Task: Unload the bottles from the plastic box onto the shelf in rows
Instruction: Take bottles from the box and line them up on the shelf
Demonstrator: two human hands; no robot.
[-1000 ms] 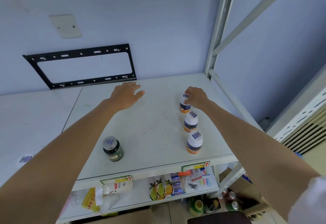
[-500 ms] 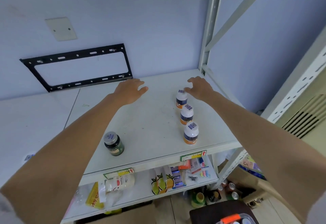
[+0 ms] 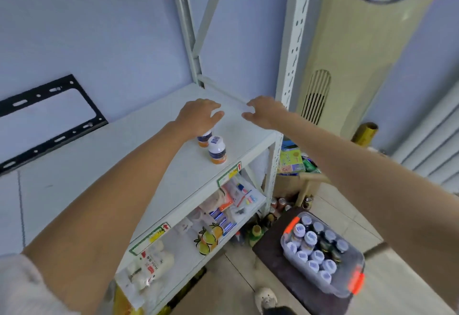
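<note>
Room: pale blue wall, white metal shelf (image 3: 173, 165) on the left, tiled floor on the right.
Left hand (image 3: 196, 116): above the shelf top, fingers relaxed, grip holds nothing.
Shelved bottles: front white-capped bottle (image 3: 217, 150) upright; a second bottle (image 3: 204, 138) just behind it, half hidden by the left forearm.
Right hand (image 3: 264, 112): over the shelf's right edge, fingers spread, grip empty.
Plastic box (image 3: 347, 272): on a dark stand on the floor, well apart from the shelf, full of capped bottles (image 3: 310, 237).
Progress: early, I judge; most bottles remain unloaded.
</note>
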